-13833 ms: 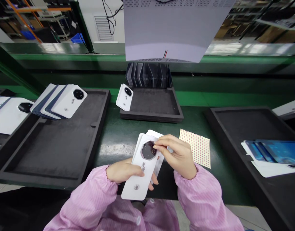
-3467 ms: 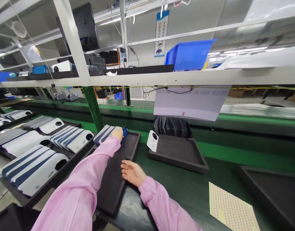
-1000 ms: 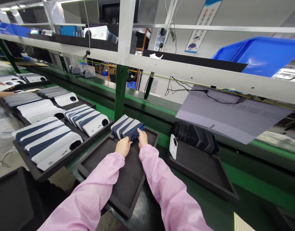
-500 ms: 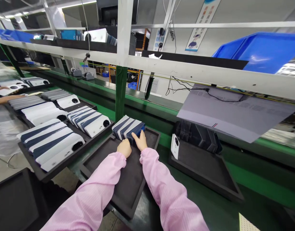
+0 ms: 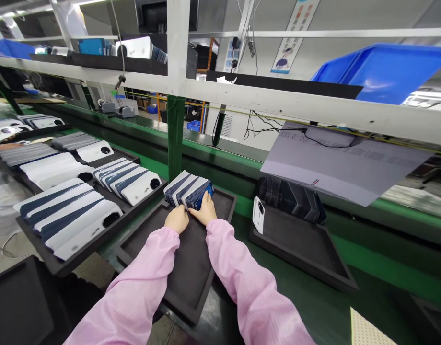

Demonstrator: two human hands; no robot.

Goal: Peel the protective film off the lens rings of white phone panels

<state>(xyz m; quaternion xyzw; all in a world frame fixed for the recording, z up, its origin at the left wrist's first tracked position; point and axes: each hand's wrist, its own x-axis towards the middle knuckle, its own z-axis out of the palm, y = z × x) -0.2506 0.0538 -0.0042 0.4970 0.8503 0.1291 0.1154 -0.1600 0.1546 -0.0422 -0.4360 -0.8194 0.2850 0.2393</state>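
Observation:
A fanned stack of white and dark-blue phone back covers (image 5: pixel 184 188) leans at the far end of a long black foam tray (image 5: pixel 184 273). My right hand (image 5: pixel 205 212) lies on the near end of the stack, fingers pressed against the last cover. My left hand (image 5: pixel 176 219) rests curled on the tray floor just in front of the stack, touching its lower edge. Both arms wear pink sleeves.
More black trays with rows of white covers (image 5: pixel 67 215) fill the left. Another tray (image 5: pixel 299 244) to the right holds one upright white cover (image 5: pixel 258 214) and dark dividers. A dotted sticker sheet (image 5: pixel 369 330) lies at lower right. A green post (image 5: pixel 175 136) stands behind the stack.
Both hands stayed at the stack on the tray; my right hand slid from the stack's side onto its near end, and my left hand shifted slightly closer to the covers.

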